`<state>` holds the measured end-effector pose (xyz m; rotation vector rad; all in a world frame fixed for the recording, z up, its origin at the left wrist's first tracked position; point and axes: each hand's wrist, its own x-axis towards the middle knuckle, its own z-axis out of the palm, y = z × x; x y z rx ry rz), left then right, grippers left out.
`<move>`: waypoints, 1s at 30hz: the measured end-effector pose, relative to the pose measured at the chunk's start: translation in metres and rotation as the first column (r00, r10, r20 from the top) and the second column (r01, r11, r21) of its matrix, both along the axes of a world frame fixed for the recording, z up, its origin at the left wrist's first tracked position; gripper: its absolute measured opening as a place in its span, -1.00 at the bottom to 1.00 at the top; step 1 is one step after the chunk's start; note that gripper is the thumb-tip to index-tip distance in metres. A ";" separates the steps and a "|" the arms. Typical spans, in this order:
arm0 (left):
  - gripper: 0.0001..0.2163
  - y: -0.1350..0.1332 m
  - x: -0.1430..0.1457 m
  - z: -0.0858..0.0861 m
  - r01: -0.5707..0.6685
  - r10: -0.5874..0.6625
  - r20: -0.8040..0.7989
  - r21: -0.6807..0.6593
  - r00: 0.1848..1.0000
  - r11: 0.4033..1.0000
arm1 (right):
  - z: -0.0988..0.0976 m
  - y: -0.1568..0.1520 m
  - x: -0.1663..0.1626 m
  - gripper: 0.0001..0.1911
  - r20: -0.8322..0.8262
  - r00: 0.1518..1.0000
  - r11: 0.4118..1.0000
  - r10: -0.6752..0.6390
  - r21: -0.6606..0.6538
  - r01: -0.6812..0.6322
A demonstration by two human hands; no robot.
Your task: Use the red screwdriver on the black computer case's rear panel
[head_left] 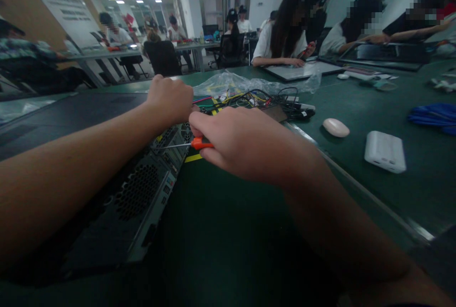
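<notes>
A dark desktop computer case (144,193) lies on its side at the left, its rear panel with vent grilles and ports facing right. My right hand (238,141) is closed around a screwdriver (201,143) with an orange handle. Its thin metal shaft points left, and the tip is near the rear panel's slots; whether it touches is unclear. My left hand (171,98) reaches across the case to its far rear corner, fingers curled. My wrist and the back of that hand hide what the fingers grip, if anything.
Tangled cables (263,100) and clear plastic wrap (249,81) lie beyond the case. Rightward are a pale pink oval object (336,127), a white box-shaped device (385,151) and a blue cable bundle (434,117). A metal strip (356,181) crosses the table. Co-workers sit opposite.
</notes>
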<state>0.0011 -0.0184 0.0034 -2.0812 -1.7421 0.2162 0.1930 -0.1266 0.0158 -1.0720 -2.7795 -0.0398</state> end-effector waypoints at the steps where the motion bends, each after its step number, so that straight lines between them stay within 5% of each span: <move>1: -0.47 0.001 0.000 0.000 -0.002 0.002 0.020 0.000 1.000 1.000 | 0.000 0.000 0.000 -0.70 -0.001 1.000 1.000 0.000 0.000 0.000; 14: -0.13 0.008 -0.011 -0.007 -0.010 0.008 0.104 0.020 0.995 1.000 | -0.001 0.001 0.000 -0.71 0.008 1.000 1.000 0.001 0.008 -0.001; 21: -0.14 0.007 -0.013 -0.005 0.024 -0.022 0.154 -0.009 0.988 1.000 | 0.001 0.000 0.001 -0.74 0.023 1.000 1.000 -0.003 0.006 0.003; 30: -0.42 0.023 -0.027 -0.011 0.019 -0.030 0.204 0.057 0.978 0.998 | 0.003 0.000 0.000 -0.71 0.038 0.999 1.000 -0.014 -0.005 0.014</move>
